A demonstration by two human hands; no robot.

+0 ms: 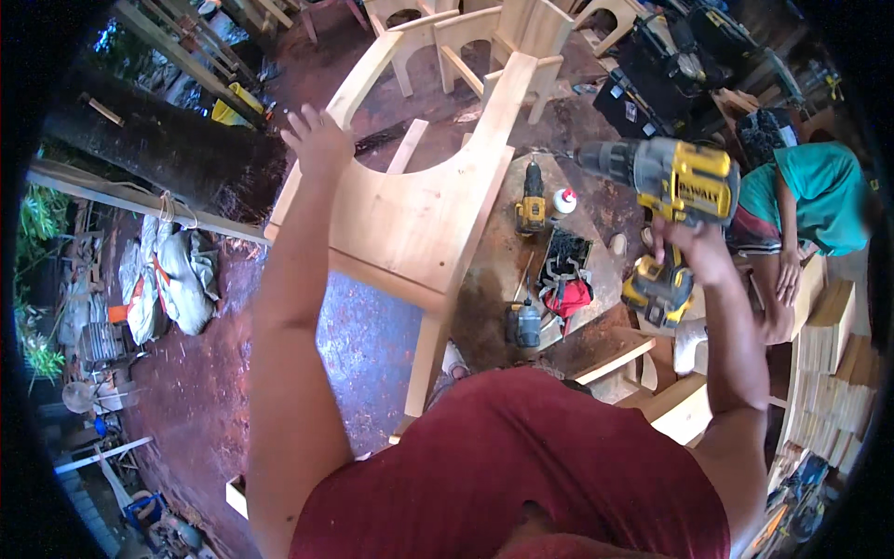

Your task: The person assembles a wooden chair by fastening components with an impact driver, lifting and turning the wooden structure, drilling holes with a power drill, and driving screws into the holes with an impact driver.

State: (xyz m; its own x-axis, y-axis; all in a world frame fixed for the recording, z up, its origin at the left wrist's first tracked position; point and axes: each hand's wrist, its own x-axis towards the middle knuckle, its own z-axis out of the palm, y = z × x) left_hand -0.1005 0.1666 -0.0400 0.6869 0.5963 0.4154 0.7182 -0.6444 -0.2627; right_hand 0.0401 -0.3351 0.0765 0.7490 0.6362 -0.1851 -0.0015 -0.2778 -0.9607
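My left hand (318, 144), fingers spread, is at the left edge of a pale wooden furniture piece (400, 219) with a big rounded cut-out; whether it touches the wood I cannot tell. There is nothing in that hand. In my right hand (694, 247) is a yellow and black cordless drill (684, 177), gripped by its handle. The drill is held up to the right of the wooden piece, its chuck pointing left with a thin bit. A dark screw head or hole (441, 264) shows near the piece's lower right corner.
On a low board sit a second drill (531, 203), a white bottle (564, 201), a red and black pouch (570, 293) and a grey power tool (523, 324). A person in green (819, 196) bends at the right, near stacked boards (833, 373). More wooden furniture (470, 30) stands beyond.
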